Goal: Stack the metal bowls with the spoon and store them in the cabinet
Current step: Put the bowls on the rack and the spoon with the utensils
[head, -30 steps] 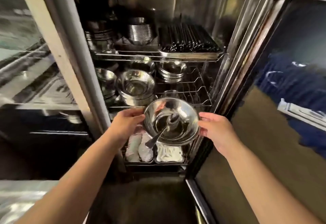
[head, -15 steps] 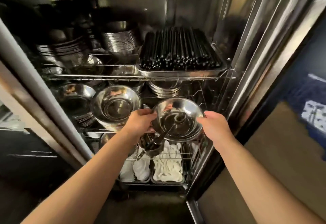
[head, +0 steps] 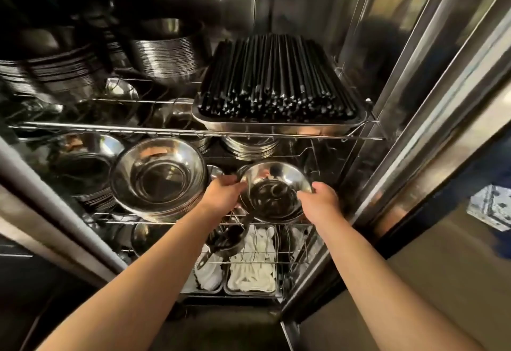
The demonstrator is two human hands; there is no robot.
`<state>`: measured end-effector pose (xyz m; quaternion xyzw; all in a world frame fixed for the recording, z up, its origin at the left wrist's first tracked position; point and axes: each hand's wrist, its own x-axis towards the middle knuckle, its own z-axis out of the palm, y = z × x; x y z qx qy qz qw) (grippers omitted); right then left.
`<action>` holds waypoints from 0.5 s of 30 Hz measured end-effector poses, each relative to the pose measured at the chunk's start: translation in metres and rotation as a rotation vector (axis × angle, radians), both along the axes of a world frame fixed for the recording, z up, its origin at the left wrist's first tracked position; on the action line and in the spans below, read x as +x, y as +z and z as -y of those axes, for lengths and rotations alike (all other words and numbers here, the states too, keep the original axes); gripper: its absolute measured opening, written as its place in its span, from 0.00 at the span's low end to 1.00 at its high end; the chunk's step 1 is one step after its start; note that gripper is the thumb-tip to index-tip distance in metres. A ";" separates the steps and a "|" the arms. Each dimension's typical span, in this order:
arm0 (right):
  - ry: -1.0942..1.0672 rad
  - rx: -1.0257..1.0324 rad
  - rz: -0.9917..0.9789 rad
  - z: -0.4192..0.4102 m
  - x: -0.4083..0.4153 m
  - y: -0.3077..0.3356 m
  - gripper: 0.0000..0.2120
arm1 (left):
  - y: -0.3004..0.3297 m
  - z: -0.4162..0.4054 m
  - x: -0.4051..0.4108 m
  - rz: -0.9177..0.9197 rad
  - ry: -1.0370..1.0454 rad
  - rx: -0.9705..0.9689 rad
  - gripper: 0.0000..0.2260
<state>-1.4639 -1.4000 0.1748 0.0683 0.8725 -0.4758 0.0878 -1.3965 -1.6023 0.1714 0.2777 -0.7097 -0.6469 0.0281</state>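
Note:
The stack of metal bowls (head: 273,187) sits at the right end of the cabinet's middle wire shelf (head: 293,223), with the spoon (head: 276,191) lying dark inside the top bowl. My left hand (head: 222,193) grips the stack's left rim. On the right rim my right hand (head: 320,201) holds on with the thumb on top. Whether the bowls rest on the wire or hover just above it I cannot tell.
A larger stack of steel bowls (head: 157,179) stands just left. Above, a tray of black chopsticks (head: 276,85) overhangs on the upper shelf, with stacked plates (head: 166,49) behind. White spoons in trays (head: 251,267) lie below. The cabinet door frame (head: 414,118) bounds the right.
Both hands have carried the bowl stack forward and into the cabinet, onto the right end of the middle shelf. The view has moved closer to the shelves.

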 end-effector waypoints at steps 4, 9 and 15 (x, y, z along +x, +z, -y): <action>-0.011 -0.009 -0.003 0.005 -0.003 -0.004 0.15 | -0.012 0.007 -0.007 0.013 -0.060 0.013 0.30; 0.003 0.024 -0.053 0.011 -0.004 -0.004 0.19 | -0.024 0.015 -0.011 -0.056 -0.038 0.032 0.27; 0.242 0.437 -0.247 0.022 0.011 -0.008 0.25 | -0.031 0.016 0.005 -0.088 -0.104 -0.095 0.23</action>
